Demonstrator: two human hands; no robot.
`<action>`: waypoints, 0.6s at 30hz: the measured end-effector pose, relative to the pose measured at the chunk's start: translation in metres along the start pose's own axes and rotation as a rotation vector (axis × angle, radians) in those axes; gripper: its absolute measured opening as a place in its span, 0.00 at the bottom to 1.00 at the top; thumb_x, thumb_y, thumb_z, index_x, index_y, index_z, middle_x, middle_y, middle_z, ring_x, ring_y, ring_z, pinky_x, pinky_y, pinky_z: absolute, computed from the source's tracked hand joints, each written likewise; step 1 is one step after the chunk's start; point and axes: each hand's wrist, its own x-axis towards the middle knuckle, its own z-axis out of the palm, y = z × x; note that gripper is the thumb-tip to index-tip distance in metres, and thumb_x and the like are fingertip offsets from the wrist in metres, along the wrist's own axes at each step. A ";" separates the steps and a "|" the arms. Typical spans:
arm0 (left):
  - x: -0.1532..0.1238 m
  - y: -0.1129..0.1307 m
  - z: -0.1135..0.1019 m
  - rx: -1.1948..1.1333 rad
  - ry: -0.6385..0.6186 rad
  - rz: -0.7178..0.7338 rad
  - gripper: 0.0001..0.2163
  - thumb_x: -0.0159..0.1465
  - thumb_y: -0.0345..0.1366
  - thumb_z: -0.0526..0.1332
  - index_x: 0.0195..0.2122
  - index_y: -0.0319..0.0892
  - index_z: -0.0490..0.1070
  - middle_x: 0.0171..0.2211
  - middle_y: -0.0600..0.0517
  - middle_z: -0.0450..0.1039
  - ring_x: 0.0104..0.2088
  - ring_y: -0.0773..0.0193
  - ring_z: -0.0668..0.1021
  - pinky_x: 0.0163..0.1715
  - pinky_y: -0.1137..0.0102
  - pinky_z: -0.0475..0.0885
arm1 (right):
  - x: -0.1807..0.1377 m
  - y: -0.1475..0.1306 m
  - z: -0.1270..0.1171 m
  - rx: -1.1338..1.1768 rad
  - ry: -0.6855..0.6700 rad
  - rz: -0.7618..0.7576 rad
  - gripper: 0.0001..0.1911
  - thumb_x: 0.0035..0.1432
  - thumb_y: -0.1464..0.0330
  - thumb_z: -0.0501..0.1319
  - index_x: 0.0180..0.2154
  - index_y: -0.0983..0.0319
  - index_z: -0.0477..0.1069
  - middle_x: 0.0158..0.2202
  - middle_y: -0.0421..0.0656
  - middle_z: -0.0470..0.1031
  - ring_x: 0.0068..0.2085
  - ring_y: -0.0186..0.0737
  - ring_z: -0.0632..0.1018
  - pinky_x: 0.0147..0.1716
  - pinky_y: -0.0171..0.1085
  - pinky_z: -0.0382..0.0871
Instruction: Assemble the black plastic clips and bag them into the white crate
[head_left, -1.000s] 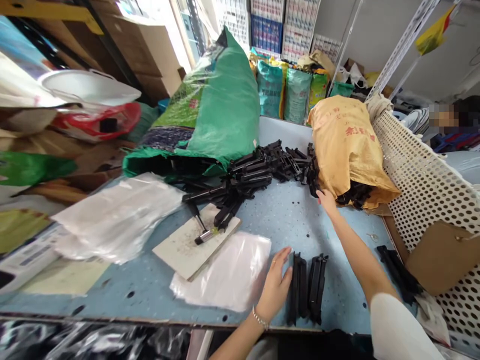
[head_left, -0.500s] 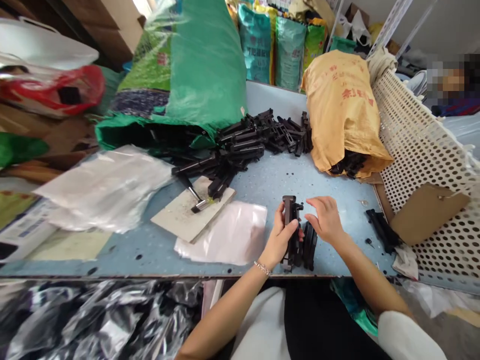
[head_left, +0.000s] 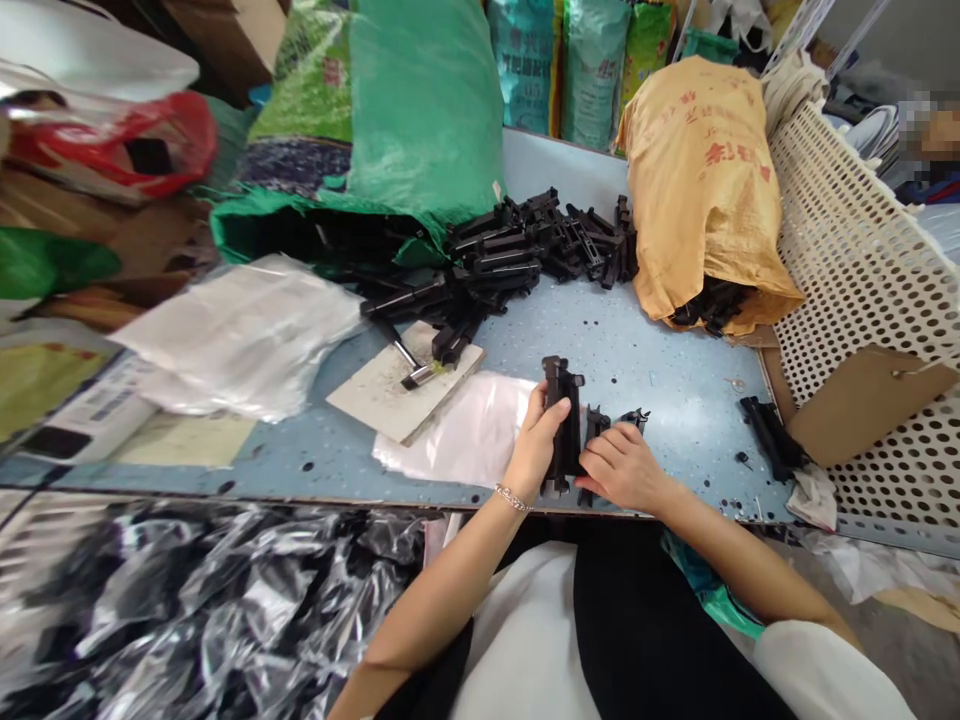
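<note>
My left hand (head_left: 538, 440) is wrapped round a long black plastic part (head_left: 561, 425) with wider, notched ends, held lengthwise just above the near edge of the table. Close on its right, my right hand (head_left: 626, 468) has its fingers curled in, fingertips by the lower side of that part. More black plastic pieces (head_left: 596, 420) lie under and behind the right hand, mostly covered by it. What the right fingertips pinch is hidden.
A heap of black parts (head_left: 532, 245) lies between a green sack (head_left: 427, 110) and a yellow sack (head_left: 705, 180). A hammer (head_left: 409, 355) rests on a board (head_left: 382, 400), beside clear plastic bags (head_left: 465, 430). At right stand a perforated white basket (head_left: 840, 240) and another black part (head_left: 772, 435).
My right hand has come down from beside the part's top, its fingers apart before, to the pieces on the table, curling in. The camera view has shifted; my left hand keeps its part.
</note>
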 end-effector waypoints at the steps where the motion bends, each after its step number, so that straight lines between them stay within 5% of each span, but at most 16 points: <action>1: 0.001 0.001 0.001 -0.012 -0.025 -0.016 0.20 0.63 0.46 0.63 0.55 0.46 0.67 0.37 0.53 0.77 0.36 0.63 0.80 0.38 0.68 0.76 | -0.004 -0.001 0.004 -0.052 -0.011 -0.067 0.16 0.71 0.53 0.56 0.38 0.56 0.74 0.35 0.44 0.75 0.38 0.45 0.70 0.46 0.47 0.60; 7: 0.019 -0.021 -0.015 0.153 0.047 0.009 0.18 0.64 0.47 0.62 0.49 0.42 0.73 0.40 0.49 0.78 0.42 0.55 0.80 0.47 0.60 0.76 | 0.017 0.024 0.013 -0.006 -0.156 -0.159 0.21 0.71 0.51 0.55 0.32 0.57 0.73 0.32 0.43 0.75 0.39 0.44 0.70 0.47 0.46 0.61; 10: 0.025 -0.055 -0.028 0.376 0.121 0.140 0.17 0.64 0.45 0.61 0.50 0.41 0.75 0.50 0.44 0.77 0.56 0.48 0.76 0.63 0.51 0.66 | 0.068 0.076 0.008 0.174 -0.195 0.296 0.18 0.70 0.53 0.57 0.34 0.57 0.73 0.37 0.43 0.78 0.45 0.44 0.74 0.51 0.43 0.63; 12: 0.022 -0.084 -0.028 0.466 0.128 0.182 0.21 0.64 0.44 0.61 0.56 0.42 0.72 0.58 0.41 0.73 0.64 0.45 0.71 0.69 0.47 0.58 | 0.112 0.120 0.003 0.172 -0.064 0.729 0.16 0.72 0.56 0.53 0.40 0.59 0.72 0.45 0.47 0.78 0.51 0.46 0.75 0.54 0.43 0.63; 14: 0.017 -0.109 -0.021 0.503 0.122 0.204 0.25 0.66 0.42 0.59 0.63 0.42 0.67 0.63 0.39 0.68 0.67 0.45 0.68 0.70 0.45 0.56 | 0.157 0.163 -0.003 0.127 0.030 0.912 0.18 0.74 0.58 0.48 0.49 0.65 0.68 0.54 0.58 0.74 0.56 0.52 0.74 0.55 0.48 0.63; 18: 0.010 -0.132 -0.009 0.519 0.084 0.241 0.26 0.68 0.41 0.57 0.68 0.50 0.62 0.69 0.43 0.61 0.71 0.44 0.62 0.72 0.43 0.54 | 0.213 0.216 -0.014 0.154 0.127 1.134 0.21 0.69 0.60 0.56 0.53 0.71 0.63 0.57 0.70 0.70 0.59 0.62 0.73 0.57 0.52 0.63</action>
